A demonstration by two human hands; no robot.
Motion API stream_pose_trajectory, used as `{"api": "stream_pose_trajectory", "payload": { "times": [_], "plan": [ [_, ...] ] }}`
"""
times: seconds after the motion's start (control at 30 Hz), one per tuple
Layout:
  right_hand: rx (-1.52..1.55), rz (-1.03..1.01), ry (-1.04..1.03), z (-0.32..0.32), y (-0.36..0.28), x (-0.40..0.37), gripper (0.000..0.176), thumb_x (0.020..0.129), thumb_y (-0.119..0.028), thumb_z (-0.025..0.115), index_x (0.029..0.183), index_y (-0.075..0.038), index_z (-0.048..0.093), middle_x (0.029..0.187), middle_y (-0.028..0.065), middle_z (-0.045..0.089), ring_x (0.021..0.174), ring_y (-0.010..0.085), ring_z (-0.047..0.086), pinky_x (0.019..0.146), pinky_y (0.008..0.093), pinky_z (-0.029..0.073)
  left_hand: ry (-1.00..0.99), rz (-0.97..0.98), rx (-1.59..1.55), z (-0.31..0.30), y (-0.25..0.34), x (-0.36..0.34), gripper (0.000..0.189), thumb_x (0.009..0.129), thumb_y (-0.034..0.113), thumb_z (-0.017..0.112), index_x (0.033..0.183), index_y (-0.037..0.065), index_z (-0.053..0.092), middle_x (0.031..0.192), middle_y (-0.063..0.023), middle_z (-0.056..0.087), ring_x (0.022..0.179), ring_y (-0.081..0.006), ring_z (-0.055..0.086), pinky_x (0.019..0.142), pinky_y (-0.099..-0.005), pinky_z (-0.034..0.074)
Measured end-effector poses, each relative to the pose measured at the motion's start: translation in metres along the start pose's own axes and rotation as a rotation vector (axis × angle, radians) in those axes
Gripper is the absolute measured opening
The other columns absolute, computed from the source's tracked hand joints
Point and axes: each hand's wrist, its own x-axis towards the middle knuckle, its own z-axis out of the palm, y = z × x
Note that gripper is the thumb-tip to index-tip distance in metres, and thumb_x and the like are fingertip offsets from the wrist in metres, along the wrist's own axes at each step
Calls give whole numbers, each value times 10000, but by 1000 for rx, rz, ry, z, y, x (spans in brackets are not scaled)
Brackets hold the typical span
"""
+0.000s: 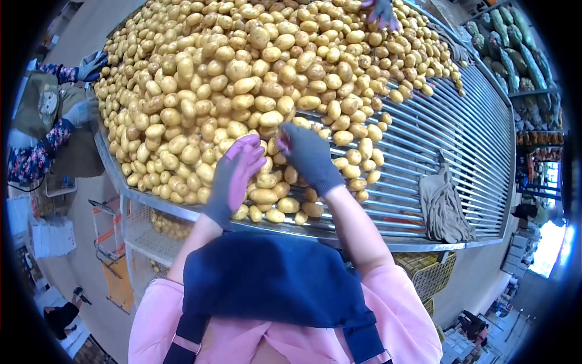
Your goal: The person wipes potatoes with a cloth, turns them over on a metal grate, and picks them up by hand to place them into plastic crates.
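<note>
Grey-and-purple-gloved left hand (235,177) had fingers extended, palm turned inward; grey-and-purple-gloved right hand (308,156) had fingers curled, back up. Bare forearms (356,229) reached forward.

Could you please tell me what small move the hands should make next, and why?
I would probably lower the open left hand onto the near potatoes and pick one up: its purple palm faces inward, its fingers look extended, and potatoes lie between it and the right hand. The right hand's fingers are curled; whether they hold a potato is unclear.
</note>
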Motion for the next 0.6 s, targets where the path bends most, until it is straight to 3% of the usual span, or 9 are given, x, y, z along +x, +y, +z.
{"api": "stream_pose_trajectory", "payload": {
  "times": [0.07, 0.13, 0.2, 0.27, 0.3, 0.4, 0.47, 0.57, 0.6],
  "plan": [
    [49, -88, -18, -8, -6, -16, 304, 856, -337, 596, 1096, -151, 580, 916, 89, 647, 872, 277, 625, 722, 399, 496, -123, -30, -146, -11, -6, 3, 350, 972, 77, 391, 1308, -22, 375, 1298, -135, 451, 1156, -208, 502, 980, -300, 444],
    [65, -175, 200, -9, 7, -9, 192, 853, -288, 575, 944, -119, 580, 836, 100, 625, 812, 284, 623, 679, 423, 484, -232, -184, -246, -12, -7, 8, 342, 984, 200, 419, 1271, 15, 431, 1140, -119, 522, 1052, -217, 540, 911, -298, 476],
    [-258, -68, 321, -2, 32, 12, 144, 815, -223, 585, 894, -105, 597, 833, 98, 612, 763, 273, 622, 611, 401, 500, -285, -141, -188, -24, -19, 20, 347, 955, 176, 466, 1270, 33, 435, 1062, -101, 523, 938, -189, 553, 829, -248, 485],
    [-384, 45, 268, 22, 57, 27, 129, 804, -197, 590, 877, -90, 589, 829, 100, 611, 747, 270, 617, 587, 411, 505, -351, -386, -497, -25, -16, 27, 366, 921, 58, 460, 1282, 8, 417, 1073, -68, 501, 895, -118, 521, 761, -175, 467],
    [-382, 51, 272, 24, 63, 25, 129, 804, -197, 590, 877, -90, 589, 829, 100, 611, 747, 270, 617, 587, 411, 505, -257, -304, -286, -18, -15, 21, 390, 895, 64, 483, 1278, 15, 425, 1055, -60, 508, 903, -109, 517, 717, -168, 463],
    [-326, -5, 199, 10, 57, 6, 138, 836, -225, 572, 894, -101, 588, 841, 93, 607, 804, 274, 620, 647, 410, 509, -109, -217, -186, -4, -16, 14, 406, 879, 47, 485, 1279, 15, 423, 1057, -59, 514, 884, -99, 513, 666, -162, 449],
    [14, 86, 7, -8, 36, -12, 362, 825, -328, 645, 1109, -114, 575, 1032, 102, 608, 951, 278, 602, 741, 374, 505, -175, -144, -62, -12, -18, 17, 411, 893, 63, 487, 1295, 21, 414, 1100, -69, 519, 838, -92, 524, 609, -168, 440],
    [245, -50, -19, -13, 13, -28, 513, 843, -329, 631, 1309, -165, 490, 1222, 133, 561, 1058, 265, 587, 850, 366, 481, -295, -391, -201, -2, -10, 19, 342, 936, 276, 500, 1201, 60, 513, 1075, -37, 539, 701, -66, 484, 503, -160, 374],
    [200, -60, 41, -16, 13, -21, 414, 907, -393, 509, 1244, -151, 502, 1015, 141, 604, 935, 300, 610, 779, 404, 483, -292, -400, -199, -6, -12, 21, 342, 936, 276, 500, 1201, 60, 513, 1075, -37, 539, 701, -66, 484, 503, -160, 374]
  ]
}}
